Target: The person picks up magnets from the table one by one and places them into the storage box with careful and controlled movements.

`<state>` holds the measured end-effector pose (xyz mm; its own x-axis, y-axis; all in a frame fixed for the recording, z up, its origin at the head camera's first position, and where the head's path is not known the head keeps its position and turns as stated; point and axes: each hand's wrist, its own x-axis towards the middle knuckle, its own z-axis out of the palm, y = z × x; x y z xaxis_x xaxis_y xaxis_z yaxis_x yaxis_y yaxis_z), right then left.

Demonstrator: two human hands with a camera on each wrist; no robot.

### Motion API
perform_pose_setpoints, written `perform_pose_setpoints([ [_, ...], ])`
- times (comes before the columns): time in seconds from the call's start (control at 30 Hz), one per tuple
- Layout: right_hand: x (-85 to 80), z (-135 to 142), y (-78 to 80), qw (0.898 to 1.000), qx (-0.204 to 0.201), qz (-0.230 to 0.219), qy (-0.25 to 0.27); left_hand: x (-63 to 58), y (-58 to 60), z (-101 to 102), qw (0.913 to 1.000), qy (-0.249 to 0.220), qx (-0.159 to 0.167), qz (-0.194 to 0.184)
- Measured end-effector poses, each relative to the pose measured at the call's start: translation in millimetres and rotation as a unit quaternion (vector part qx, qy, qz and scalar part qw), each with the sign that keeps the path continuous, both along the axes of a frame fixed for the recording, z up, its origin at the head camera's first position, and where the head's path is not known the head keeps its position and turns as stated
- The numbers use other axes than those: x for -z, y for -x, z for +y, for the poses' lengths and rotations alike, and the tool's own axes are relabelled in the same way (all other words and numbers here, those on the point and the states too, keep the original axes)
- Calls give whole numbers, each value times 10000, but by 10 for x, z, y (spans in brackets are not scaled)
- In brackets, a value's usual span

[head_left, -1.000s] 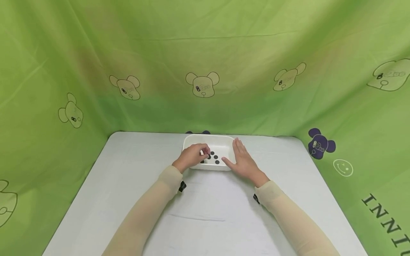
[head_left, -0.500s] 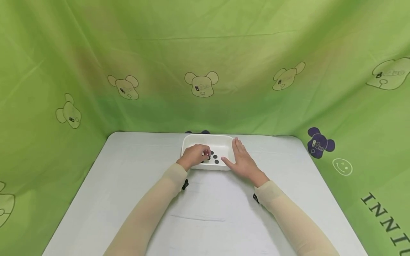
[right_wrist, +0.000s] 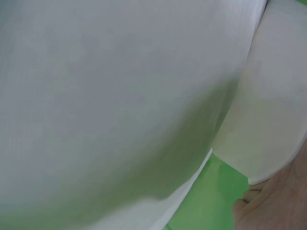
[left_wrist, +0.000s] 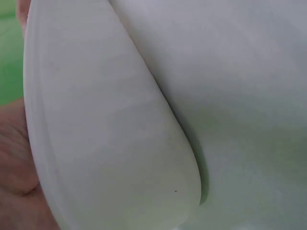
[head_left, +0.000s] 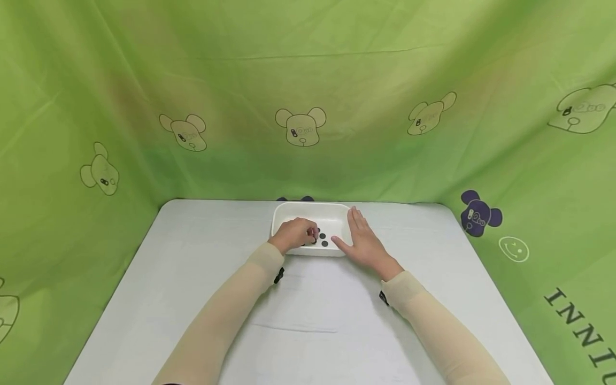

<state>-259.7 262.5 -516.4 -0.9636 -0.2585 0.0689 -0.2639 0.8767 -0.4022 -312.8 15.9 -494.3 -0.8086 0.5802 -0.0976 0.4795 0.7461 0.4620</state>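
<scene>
A white rectangular plastic tray (head_left: 332,251) stands near the table's back edge, with several small round black discs (head_left: 322,236) on its floor. My left hand (head_left: 294,234) reaches over the near rim, thumb and forefinger bent together around a black disc (head_left: 314,241) low inside the tray. Part of the discs is hidden under this hand. At the right end, my right hand (head_left: 363,243) rests on the tray's rim with straight fingers and its thumb spread inward. In the wrist views, the tray's outer wall (left_wrist: 110,120) hides most of each hand.
A white cloth covers the table (head_left: 308,310). Green curtain fabric (head_left: 308,64) printed with bear heads encloses the back and both sides, close behind the tray. Black wrist straps (head_left: 279,275) show at the sleeves.
My left hand has moved slightly right and lower into the tray, its thumb and forefinger closing around a disc. The right hand stays at the tray's right end.
</scene>
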Motion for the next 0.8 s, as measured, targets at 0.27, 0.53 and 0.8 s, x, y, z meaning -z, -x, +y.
perform_pose_setpoints([
  [0.27,23,7,9,10000,2,49,-68,31,11,14,9999,121,99,68],
  [0.53,36,19,14,9999,-31,118,-98,35,17,30,9997,181,119,120],
  [0.8,47,33,21,9999,-37,111,-66,55,39,49,9993,277,145,182],
])
